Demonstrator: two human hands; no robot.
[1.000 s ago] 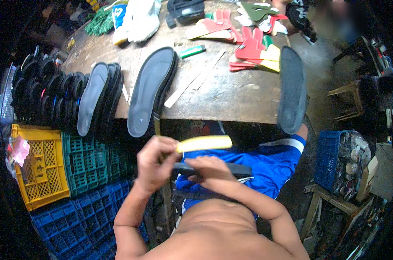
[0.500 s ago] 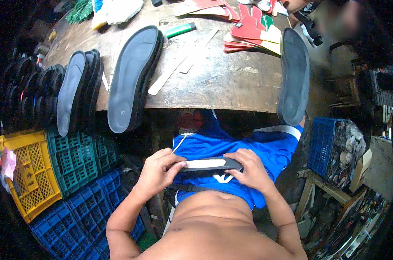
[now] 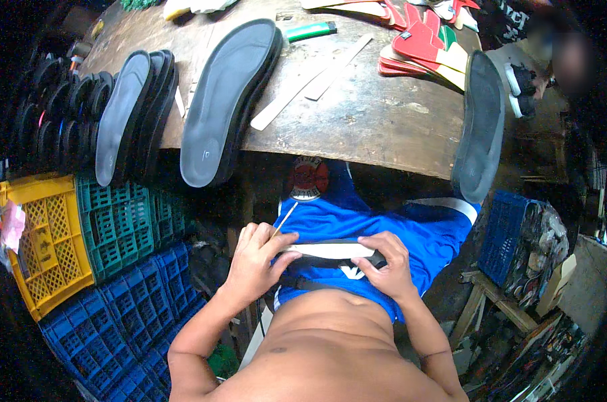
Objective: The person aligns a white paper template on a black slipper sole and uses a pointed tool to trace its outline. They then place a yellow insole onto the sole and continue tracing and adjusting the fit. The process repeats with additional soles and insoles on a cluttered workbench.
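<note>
The wooden bench point(image 3: 377, 120) carried large black soles point(image 3: 226, 100) above the lap. Below its edge, on blue shorts point(image 3: 410, 234), lay a black sole with a pale strip point(image 3: 330, 252). The left hand point(image 3: 253, 261) held its left end in a closed grip, also pinching a thin stick point(image 3: 284, 220); the right hand point(image 3: 387, 264) gripped its right end.

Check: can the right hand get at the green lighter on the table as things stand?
Probably not right away. The right hand is pressed on the strip in the lap, and the lighter lies far across the table; nothing blocks it otherwise.
</note>
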